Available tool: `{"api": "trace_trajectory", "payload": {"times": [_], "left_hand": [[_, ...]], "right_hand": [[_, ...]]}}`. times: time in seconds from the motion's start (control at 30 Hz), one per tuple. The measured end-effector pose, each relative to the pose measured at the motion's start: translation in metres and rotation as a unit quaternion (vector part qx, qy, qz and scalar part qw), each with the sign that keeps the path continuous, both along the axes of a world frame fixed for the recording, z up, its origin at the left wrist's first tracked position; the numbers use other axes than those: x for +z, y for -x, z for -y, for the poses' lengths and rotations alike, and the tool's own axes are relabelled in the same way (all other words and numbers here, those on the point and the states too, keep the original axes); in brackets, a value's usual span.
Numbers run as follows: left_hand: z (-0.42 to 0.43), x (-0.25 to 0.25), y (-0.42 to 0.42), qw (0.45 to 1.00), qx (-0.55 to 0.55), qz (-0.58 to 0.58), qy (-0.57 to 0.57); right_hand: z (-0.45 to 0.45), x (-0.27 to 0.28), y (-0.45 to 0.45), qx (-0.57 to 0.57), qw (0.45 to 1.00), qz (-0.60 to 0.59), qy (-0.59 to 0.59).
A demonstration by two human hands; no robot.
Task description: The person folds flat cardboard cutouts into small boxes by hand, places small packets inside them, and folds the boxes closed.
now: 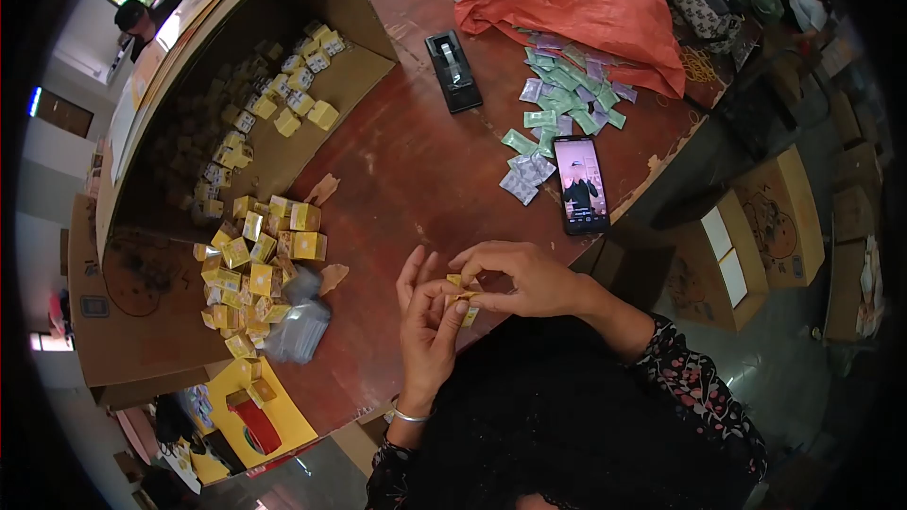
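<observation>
Close to the table's front edge, my two hands meet around a small yellow carton [470, 315]. My left hand [427, 329], with a bangle at its wrist, has thumb and fingers closed on the carton's left side. From the right, my right hand [529, 281] pinches the carton's top with thumb and forefinger. Fingers cover most of the carton, so I cannot tell whether its flap is folded in. Left of my hands lies a heap of similar yellow cartons [262, 276], beside a clear plastic bag [300, 321].
A large cardboard box [373, 38] lies on its side at left, holding rows of small cartons [300, 78]. Green and purple sachets [567, 85] spread by a red plastic sheet [576, 14]. A lit phone [581, 184] and a black case [453, 71] lie on the red table [397, 165].
</observation>
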State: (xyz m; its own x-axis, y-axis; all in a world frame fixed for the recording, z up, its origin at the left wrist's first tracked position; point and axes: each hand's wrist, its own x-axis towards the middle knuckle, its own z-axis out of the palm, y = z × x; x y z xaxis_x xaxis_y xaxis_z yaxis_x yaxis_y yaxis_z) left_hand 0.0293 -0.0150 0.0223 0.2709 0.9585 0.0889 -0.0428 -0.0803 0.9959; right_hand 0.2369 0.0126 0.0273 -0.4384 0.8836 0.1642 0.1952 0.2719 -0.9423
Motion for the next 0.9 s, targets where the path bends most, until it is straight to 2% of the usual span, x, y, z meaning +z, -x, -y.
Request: {"api": "trace_trajectory", "payload": {"times": [0.1, 0.17, 0.23, 0.3, 0.33, 0.4, 0.43, 0.47, 0.5, 0.53, 0.6, 0.63, 0.67, 0.73, 0.83, 0.9], "left_hand": [[-0.002, 0.012, -0.005, 0.998, 0.015, 0.034, 0.047], [-0.007, 0.020, 0.002, 0.998, 0.069, -0.012, -0.007], [-0.015, 0.026, 0.020, 0.980, 0.162, -0.077, -0.084], [-0.017, 0.027, 0.025, 0.968, 0.219, -0.076, -0.097], [-0.015, 0.020, 0.029, 0.980, 0.178, -0.074, -0.049], [-0.011, 0.001, 0.013, 0.982, 0.122, 0.115, 0.083], [-0.011, -0.010, 0.008, 0.976, 0.111, 0.169, 0.083], [-0.012, -0.013, 0.008, 0.973, 0.121, 0.175, 0.090], [-0.013, -0.014, 0.008, 0.970, 0.132, 0.181, 0.098], [-0.014, -0.015, 0.008, 0.966, 0.144, 0.188, 0.105], [-0.018, -0.010, 0.016, 0.974, 0.129, 0.166, 0.089], [-0.018, -0.005, 0.021, 0.979, 0.116, 0.145, 0.082], [-0.018, -0.002, 0.024, 0.985, 0.100, 0.123, 0.074], [-0.016, -0.008, 0.027, 0.987, 0.090, 0.101, 0.090], [-0.015, -0.015, 0.025, 0.990, 0.068, 0.077, 0.093], [-0.013, -0.015, 0.021, 0.994, 0.068, 0.049, 0.072]], "right_hand": [[-0.004, -0.007, -0.006, 0.054, 0.985, -0.081, 0.146], [-0.004, -0.018, -0.005, 0.067, 0.965, -0.147, 0.205], [-0.006, -0.022, -0.003, 0.009, 0.935, -0.266, 0.235], [-0.006, -0.031, 0.002, -0.053, 0.926, -0.319, 0.195], [-0.004, -0.036, 0.009, -0.063, 0.918, -0.349, 0.180], [-0.001, -0.043, 0.028, -0.078, 0.903, -0.386, 0.172], [0.000, -0.043, 0.036, -0.068, 0.917, -0.357, 0.165], [0.001, -0.041, 0.039, -0.058, 0.930, -0.326, 0.158], [-0.003, -0.033, 0.033, -0.067, 0.990, -0.122, -0.003], [-0.008, -0.023, 0.025, -0.089, 0.992, -0.091, 0.024], [-0.021, -0.009, 0.000, -0.129, 0.988, -0.027, 0.079], [-0.035, -0.023, -0.019, -0.206, 0.974, 0.091, 0.017], [-0.050, -0.040, -0.038, -0.280, 0.937, 0.206, -0.046], [-0.066, -0.044, -0.060, -0.269, 0.898, 0.348, -0.008], [-0.073, -0.048, -0.059, -0.245, 0.886, 0.393, 0.006], [-0.074, -0.056, -0.056, -0.228, 0.901, 0.369, 0.015]]}}
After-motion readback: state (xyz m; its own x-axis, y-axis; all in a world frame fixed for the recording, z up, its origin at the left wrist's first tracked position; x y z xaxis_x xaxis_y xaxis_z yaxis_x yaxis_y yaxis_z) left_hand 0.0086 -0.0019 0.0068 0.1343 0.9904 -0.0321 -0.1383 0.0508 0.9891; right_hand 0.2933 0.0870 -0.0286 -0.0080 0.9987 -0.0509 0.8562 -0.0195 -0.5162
